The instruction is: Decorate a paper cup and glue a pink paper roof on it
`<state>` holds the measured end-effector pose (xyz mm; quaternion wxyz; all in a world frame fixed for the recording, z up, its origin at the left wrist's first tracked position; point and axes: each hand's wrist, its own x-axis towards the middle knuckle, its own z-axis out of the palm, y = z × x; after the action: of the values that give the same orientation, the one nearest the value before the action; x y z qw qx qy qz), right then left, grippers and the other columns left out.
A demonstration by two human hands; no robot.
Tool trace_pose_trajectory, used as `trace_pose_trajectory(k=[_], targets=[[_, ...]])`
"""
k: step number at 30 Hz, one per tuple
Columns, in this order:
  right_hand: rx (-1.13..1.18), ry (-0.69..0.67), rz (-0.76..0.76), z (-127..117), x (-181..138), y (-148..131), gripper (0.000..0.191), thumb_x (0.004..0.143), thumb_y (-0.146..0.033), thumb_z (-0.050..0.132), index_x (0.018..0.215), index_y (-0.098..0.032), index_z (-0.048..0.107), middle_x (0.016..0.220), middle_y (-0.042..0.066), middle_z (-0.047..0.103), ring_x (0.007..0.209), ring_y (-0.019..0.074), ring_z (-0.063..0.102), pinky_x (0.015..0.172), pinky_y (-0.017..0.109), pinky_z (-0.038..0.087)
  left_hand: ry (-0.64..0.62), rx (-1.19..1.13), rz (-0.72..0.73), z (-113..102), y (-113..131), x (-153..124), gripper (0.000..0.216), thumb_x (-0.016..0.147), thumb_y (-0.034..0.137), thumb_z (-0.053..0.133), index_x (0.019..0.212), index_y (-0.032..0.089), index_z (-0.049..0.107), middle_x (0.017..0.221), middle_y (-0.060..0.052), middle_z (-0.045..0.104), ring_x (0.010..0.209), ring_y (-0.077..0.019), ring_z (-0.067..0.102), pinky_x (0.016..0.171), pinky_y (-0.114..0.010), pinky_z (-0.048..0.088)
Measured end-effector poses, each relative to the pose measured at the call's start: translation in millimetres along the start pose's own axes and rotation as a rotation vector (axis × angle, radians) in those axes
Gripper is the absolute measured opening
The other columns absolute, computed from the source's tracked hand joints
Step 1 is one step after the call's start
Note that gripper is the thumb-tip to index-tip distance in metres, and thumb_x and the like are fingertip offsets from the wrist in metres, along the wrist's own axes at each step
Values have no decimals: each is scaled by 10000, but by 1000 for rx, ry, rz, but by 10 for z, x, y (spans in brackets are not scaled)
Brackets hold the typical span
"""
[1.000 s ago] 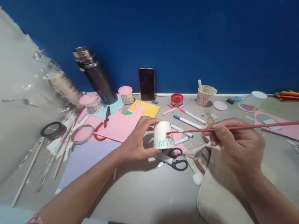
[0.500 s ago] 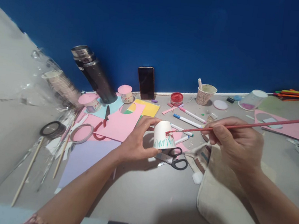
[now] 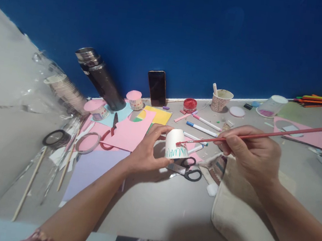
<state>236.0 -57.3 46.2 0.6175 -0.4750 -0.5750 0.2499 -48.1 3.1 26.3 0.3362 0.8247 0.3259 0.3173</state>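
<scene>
My left hand (image 3: 150,148) is closed around a small white paper cup (image 3: 174,139), held upside down above the table. Green zigzag strokes run along the cup's lower rim, with red marks just above them. In my right hand (image 3: 250,155) is a long red paintbrush (image 3: 279,133), pinched between thumb and fingers. Its red-wetted tip touches the cup's side. Under and beside the cup lie black-handled scissors (image 3: 192,174). A pot of red paint (image 3: 190,105) stands behind the cup, near the wall.
Several markers (image 3: 202,129) lie behind the brush. A phone (image 3: 157,88) and a dark flask (image 3: 104,80) stand along the blue wall. Pink paper (image 3: 131,132), tape rolls (image 3: 87,143) and wooden sticks (image 3: 31,183) spread leftward. A beige cloth (image 3: 235,208) lies under my right forearm.
The brush tip has moved slightly left across the cup's side, and my right hand shifted left with it. My left hand keeps its hold on the cup.
</scene>
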Motion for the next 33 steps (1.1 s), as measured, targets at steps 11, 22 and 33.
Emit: trace_pose_trajectory(k=[11, 22, 33], targets=[[10, 35, -44, -9, 33, -15, 176, 964, -271, 736, 801, -208, 759, 629, 4, 683, 549, 142, 599, 530, 288, 467, 2, -4, -14, 6, -25, 2, 773, 727, 225, 801, 1428, 313, 488, 1432, -104, 508, 1392, -353, 500, 1138, -565, 493], [43, 66, -48, 4, 64, -37, 169, 947, -244, 737, 788, -194, 763, 661, 13, 717, 520, 117, 580, 497, 261, 447, 0, 1, -27, -6, 12, 9, 749, 726, 231, 786, 1413, 315, 499, 1406, -100, 523, 1368, -344, 520, 1126, -562, 499], [134, 58, -3, 15, 56, -14, 170, 963, -244, 742, 807, -178, 759, 701, 40, 747, 529, 110, 578, 489, 247, 440, -4, -47, -33, -2, -3, 8, 730, 733, 234, 790, 1401, 311, 507, 1410, -102, 520, 1351, -336, 527, 1122, -551, 502]])
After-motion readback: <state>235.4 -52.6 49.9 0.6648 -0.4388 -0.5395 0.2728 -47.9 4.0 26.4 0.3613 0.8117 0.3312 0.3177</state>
